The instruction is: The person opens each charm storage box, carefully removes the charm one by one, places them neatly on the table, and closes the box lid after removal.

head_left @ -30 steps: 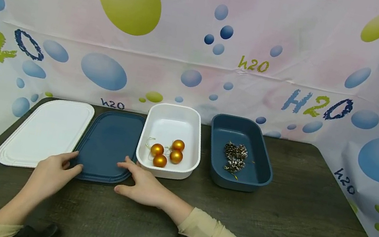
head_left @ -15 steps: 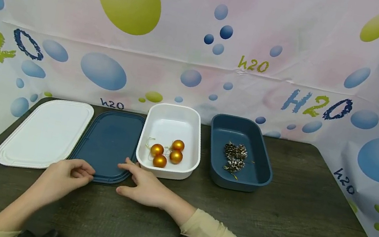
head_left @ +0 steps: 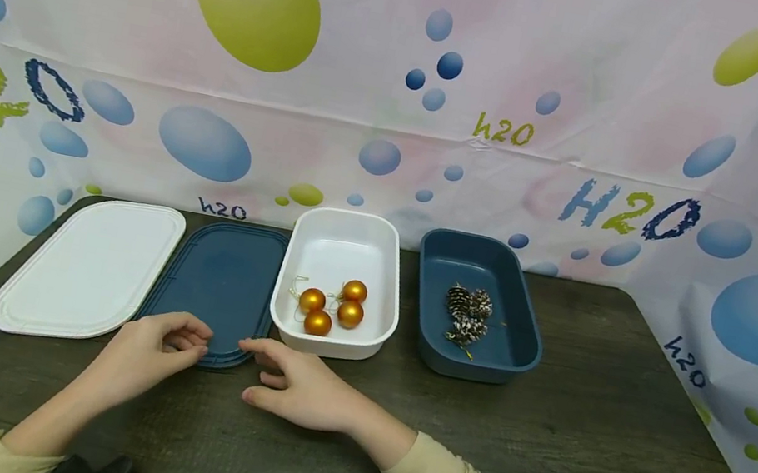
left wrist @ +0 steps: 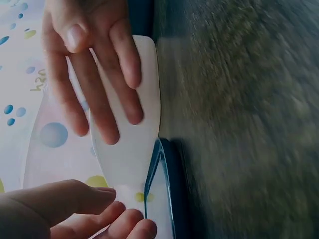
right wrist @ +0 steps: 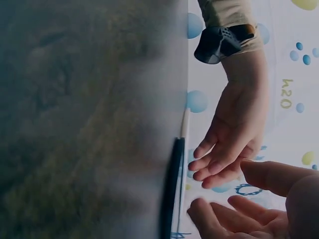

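A dark blue lid (head_left: 227,277) lies flat on the table between a white lid (head_left: 87,270) and a white container (head_left: 388,306). My left hand (head_left: 149,352) hovers over the blue lid's front edge, fingers loosely bent and holding nothing. To its right, my right hand (head_left: 313,394) points left with fingers spread at the lid's front right corner, also holding nothing. In the left wrist view the blue lid's rim (left wrist: 172,194) shows beside the left fingertips. Several orange-gold ball ornaments (head_left: 318,322) sit in the white container.
Right of the white container stands a dark blue container (head_left: 522,329) with several pine cones (head_left: 467,315) inside. All of it rests on a dark wood-look table (head_left: 576,457). A patterned backdrop (head_left: 390,86) rises behind the table's far edge.
My left hand has slid right along the blue lid's front edge, away from the white lid. My right hand has drawn back slightly from the blue lid's right side.
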{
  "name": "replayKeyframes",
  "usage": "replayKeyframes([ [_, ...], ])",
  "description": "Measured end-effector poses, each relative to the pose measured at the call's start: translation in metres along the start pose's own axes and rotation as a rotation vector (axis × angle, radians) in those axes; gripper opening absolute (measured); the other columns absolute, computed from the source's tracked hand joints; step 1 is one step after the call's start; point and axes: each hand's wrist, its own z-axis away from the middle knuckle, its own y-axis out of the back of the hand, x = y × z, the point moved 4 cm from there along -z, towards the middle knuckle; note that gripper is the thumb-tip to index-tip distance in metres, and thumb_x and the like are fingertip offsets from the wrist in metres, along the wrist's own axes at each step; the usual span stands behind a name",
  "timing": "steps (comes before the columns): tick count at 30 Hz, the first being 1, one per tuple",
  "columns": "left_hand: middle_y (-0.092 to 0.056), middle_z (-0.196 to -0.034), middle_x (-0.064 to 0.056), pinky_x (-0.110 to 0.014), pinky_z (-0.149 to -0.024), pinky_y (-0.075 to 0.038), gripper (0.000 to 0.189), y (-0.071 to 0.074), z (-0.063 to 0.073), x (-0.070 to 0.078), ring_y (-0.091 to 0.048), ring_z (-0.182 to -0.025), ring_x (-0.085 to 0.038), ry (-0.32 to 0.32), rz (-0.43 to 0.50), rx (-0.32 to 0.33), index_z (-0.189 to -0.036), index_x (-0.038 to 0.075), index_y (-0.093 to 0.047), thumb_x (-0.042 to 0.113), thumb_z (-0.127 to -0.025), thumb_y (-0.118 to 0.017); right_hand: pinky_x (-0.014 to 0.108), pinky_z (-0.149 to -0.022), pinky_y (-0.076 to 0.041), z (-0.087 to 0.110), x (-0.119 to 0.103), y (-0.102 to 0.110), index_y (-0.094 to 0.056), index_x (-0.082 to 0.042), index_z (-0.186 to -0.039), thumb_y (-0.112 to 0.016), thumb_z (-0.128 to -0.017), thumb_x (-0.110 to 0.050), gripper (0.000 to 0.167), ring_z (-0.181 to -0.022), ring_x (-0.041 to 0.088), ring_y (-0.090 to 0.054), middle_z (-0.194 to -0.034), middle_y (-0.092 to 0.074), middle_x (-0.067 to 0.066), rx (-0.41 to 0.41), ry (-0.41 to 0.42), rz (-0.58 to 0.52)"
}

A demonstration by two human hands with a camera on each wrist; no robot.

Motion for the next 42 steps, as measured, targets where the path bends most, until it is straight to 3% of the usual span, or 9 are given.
replayKeyframes([
  [5, -0.064, -0.111, -0.014, -0.038, -0.075, -0.054, 0.035, -0.005, -0.006, 0.012, -0.063, -0.095, -0.027, -0.036, 0.036, 0.027, -0.12, -0.001, -0.06, 0.011, -0.088, -0.069, 0.016, -0.086, -0.046, 0.008, -0.01, 0.008, -0.048, -0.002, -0.136, -0.059, -0.095, -0.008, 0.043, -0.116, 0.015, -0.056, -0.135, -0.053, 0.012, 0.024, 0.082, 0.024],
  [11, -0.053, -0.127, -0.024, -0.05, -0.087, -0.049, 0.058, -0.011, -0.014, 0.022, -0.055, -0.111, -0.04, -0.069, 0.06, 0.038, -0.138, 0.0, -0.046, 0.018, -0.089, -0.07, 0.018, -0.082, -0.048, 0.009, -0.021, 0.032, -0.059, -0.005, -0.124, -0.061, -0.094, -0.007, 0.03, -0.098, 0.006, -0.061, -0.115, -0.064, 0.007, 0.134, 0.161, 0.219],
  [16, -0.044, -0.138, -0.025, -0.057, -0.091, -0.044, 0.072, -0.018, -0.025, 0.026, -0.05, -0.117, -0.044, -0.079, 0.057, 0.017, -0.146, 0.005, -0.037, 0.029, -0.088, -0.071, 0.029, -0.083, -0.051, 0.001, -0.019, 0.06, -0.062, -0.002, -0.118, -0.065, -0.09, -0.004, 0.028, -0.094, 0.019, -0.062, -0.112, -0.064, 0.008, 0.277, 0.186, 0.407],
  [23, -0.03, -0.15, -0.021, -0.063, -0.097, -0.035, 0.085, -0.03, -0.037, 0.032, -0.032, -0.133, -0.044, -0.109, 0.055, -0.037, -0.15, 0.006, -0.029, 0.038, -0.085, -0.072, 0.034, -0.085, -0.051, -0.022, -0.001, 0.087, -0.06, 0.003, -0.119, -0.063, -0.089, 0.0, 0.03, -0.1, 0.027, -0.06, -0.115, -0.06, 0.014, 0.302, 0.067, 0.489],
  [32, -0.021, -0.154, -0.021, -0.067, -0.1, -0.027, 0.095, -0.04, -0.049, 0.036, -0.021, -0.138, -0.043, -0.124, 0.05, -0.065, -0.153, 0.006, -0.02, 0.045, -0.083, -0.072, 0.03, -0.086, -0.049, -0.043, 0.016, 0.093, -0.063, 0.0, -0.122, -0.064, -0.091, -0.004, 0.031, -0.101, 0.024, -0.06, -0.117, -0.063, 0.012, 0.273, -0.066, 0.598],
  [42, -0.015, -0.156, -0.019, -0.066, -0.102, -0.025, 0.101, -0.044, -0.055, 0.035, -0.016, -0.14, -0.042, -0.136, 0.047, -0.088, -0.153, 0.006, -0.015, 0.049, -0.081, -0.072, 0.032, -0.089, -0.048, -0.051, 0.02, 0.093, -0.065, 0.002, -0.119, -0.064, -0.091, -0.005, 0.029, -0.101, 0.024, -0.061, -0.113, -0.065, 0.014, 0.23, -0.083, 0.67],
])
